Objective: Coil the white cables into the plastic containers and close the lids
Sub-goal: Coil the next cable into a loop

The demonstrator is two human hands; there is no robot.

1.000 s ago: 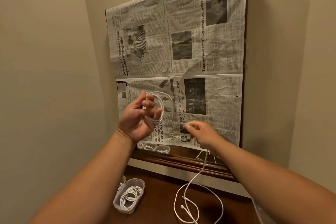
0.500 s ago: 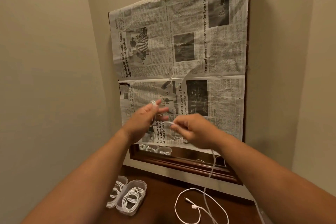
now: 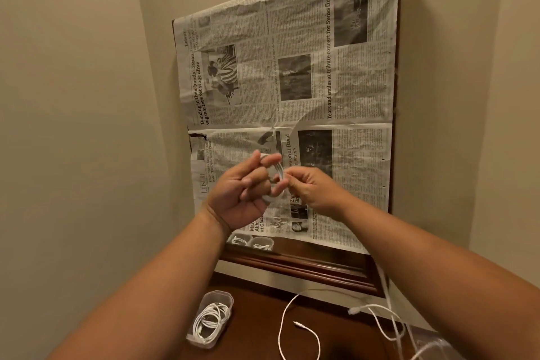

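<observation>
My left hand (image 3: 242, 193) is raised in front of the newspaper, its fingers holding a small coil of white cable (image 3: 277, 181). My right hand (image 3: 312, 190) touches the coil from the right and pinches the same cable. The cable's loose tail (image 3: 385, 289) drops behind my right forearm down to the table. An open plastic container (image 3: 211, 318) with a coiled white cable inside stands on the dark wooden table (image 3: 257, 330) at the lower left. Another loose white cable (image 3: 285, 321) lies looped on the table to its right.
A newspaper (image 3: 292, 96) covers a wood-framed mirror (image 3: 292, 266) on the wall; its bare lower strip reflects containers. Beige walls close in on the left and right. A clear plastic object (image 3: 435, 345) is at the lower right corner.
My right hand has come up and left to meet the left hand, laying more cable onto the coil. The loose tail on the table has shifted right and shortened.
</observation>
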